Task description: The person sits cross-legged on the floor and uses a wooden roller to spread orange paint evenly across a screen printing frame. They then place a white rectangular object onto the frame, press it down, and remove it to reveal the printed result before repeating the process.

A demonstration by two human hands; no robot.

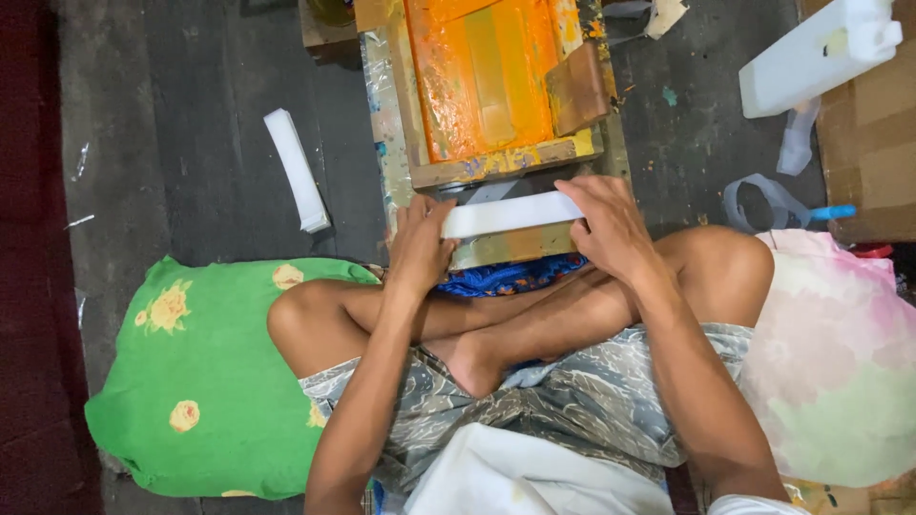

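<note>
From the head camera, a person sits cross-legged on a dark floor (pixel 191 143) with both hands out in front. The left hand (pixel 420 243) closes its grip on the left end of a white strip (pixel 510 214), fingers curled over the end. The right hand (pixel 611 229) lies over the right end of the strip, fingers spread and pressed down on it, its grip clamped on the strip too. The strip runs level between the two grips and rests on the near edge of a wooden printing frame (pixel 496 164).

Just beyond the grips, the frame's screen (pixel 477 76) is coated in orange ink, and a brown squeegee (pixel 577 88) leans in its right corner. Just below the grips a blue patterned cloth (pixel 506 278) shows under the frame's near edge, against the crossed legs.

Well left of the left grip, another white strip stack (pixel 298 170) lies on the floor. Below left sits a green pillow (pixel 205 381) with yellow flowers. Far right of the right grip stand a white jug (pixel 821 52) and a cardboard box (pixel 873 143), and a pale pink and green pillow (pixel 840 362) lies beside the right knee.
</note>
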